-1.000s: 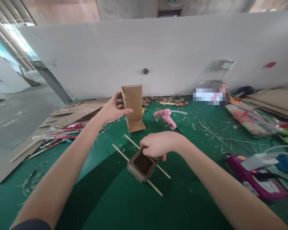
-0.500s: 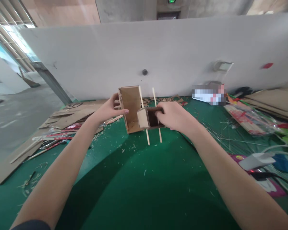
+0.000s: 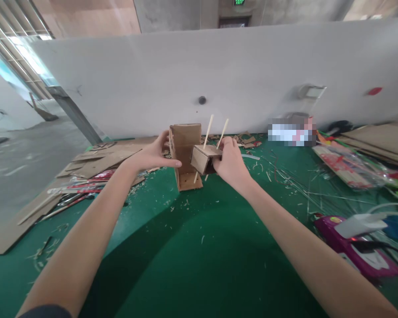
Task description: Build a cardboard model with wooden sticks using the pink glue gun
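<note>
My left hand (image 3: pixel 154 154) grips the left side of an open cardboard box (image 3: pixel 185 133), thumb toward its front and fingers behind. The box stands upright with its hollow side facing me and small holes in its bottom panel. In my right hand (image 3: pixel 231 161) is a small cardboard box (image 3: pixel 200 160), held by its right end. Two thin wooden sticks (image 3: pixel 208 131) pass through the small box, poking out above and below. The small box is tilted in front of the larger box's right part; whether they touch I cannot tell.
Flat cardboard pieces (image 3: pixel 102 161) and wrapped tools lie at the left. Cardboard scraps (image 3: pixel 248 140) line the white partition (image 3: pixel 135 84). To the right are a purple power strip (image 3: pixel 361 260) with plugs and cables, plastic-wrapped goods (image 3: pixel 341 168) and stacked cardboard (image 3: pixel 378 139).
My right hand has turned the small box, so its top now shows and its sticks lean right at the top. The larger box has shifted slightly right and down in view.
</note>
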Demonstrator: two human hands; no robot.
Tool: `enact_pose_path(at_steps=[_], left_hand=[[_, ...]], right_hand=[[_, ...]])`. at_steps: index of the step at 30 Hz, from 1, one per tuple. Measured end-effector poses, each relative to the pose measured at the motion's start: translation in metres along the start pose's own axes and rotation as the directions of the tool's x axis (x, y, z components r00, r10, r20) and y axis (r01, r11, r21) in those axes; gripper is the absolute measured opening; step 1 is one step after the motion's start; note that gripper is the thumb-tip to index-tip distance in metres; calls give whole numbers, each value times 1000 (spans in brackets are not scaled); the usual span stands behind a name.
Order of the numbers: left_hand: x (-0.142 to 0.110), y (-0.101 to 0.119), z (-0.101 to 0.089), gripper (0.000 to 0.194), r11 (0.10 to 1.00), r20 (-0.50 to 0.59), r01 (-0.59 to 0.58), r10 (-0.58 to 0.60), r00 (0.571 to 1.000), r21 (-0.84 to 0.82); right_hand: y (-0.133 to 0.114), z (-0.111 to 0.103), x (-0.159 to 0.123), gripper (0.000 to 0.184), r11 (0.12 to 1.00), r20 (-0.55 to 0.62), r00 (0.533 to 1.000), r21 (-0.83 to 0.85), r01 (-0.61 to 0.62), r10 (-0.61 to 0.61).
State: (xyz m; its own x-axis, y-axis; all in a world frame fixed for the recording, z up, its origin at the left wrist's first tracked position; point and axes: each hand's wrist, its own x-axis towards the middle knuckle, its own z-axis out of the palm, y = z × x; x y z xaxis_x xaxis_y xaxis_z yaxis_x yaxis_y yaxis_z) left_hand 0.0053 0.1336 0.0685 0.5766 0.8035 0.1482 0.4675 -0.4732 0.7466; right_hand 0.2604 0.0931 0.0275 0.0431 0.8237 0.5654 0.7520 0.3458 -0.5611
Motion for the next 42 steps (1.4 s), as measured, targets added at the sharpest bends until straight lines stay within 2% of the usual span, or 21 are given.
enact_pose_path(at_steps=[2,5,9,12,15,19,26,35,42], left_hand=[[-1,5,-1,116,1000,-19,4,-4,1000,21],[-2,12,-2,118,996,-155,-51,61,986,68],[-5,24,1,110,951,-319,-177,254,913,252],[-7,36,7,90,858,-316,-225,396,862,462],[-9,43,15,73,772,-267,-244,469,842,587],[-8,45,23,67,736,-232,-227,464,855,638],[-9,45,27,69,767,-219,-190,396,892,613],[-8,45,27,65,774,-189,-205,385,904,599],[-8,48,28,64,771,-175,-196,370,912,606]], right_hand=[[1,7,-2,30,999,20,999,-3,-36,36],[1,16,-4,32,995,34,994,-7,-103,103],[-4,22,-5,31,995,51,994,-25,-99,100],[-7,22,-5,31,997,58,996,-53,-58,61],[-7,22,-4,33,998,52,999,-60,-11,14],[-7,23,-2,32,998,68,997,-51,-24,28],[-15,22,-3,32,996,91,995,-71,-44,50],[-15,24,-5,32,996,100,995,-85,-5,13],[-14,29,-7,35,998,155,987,-57,-34,43]])
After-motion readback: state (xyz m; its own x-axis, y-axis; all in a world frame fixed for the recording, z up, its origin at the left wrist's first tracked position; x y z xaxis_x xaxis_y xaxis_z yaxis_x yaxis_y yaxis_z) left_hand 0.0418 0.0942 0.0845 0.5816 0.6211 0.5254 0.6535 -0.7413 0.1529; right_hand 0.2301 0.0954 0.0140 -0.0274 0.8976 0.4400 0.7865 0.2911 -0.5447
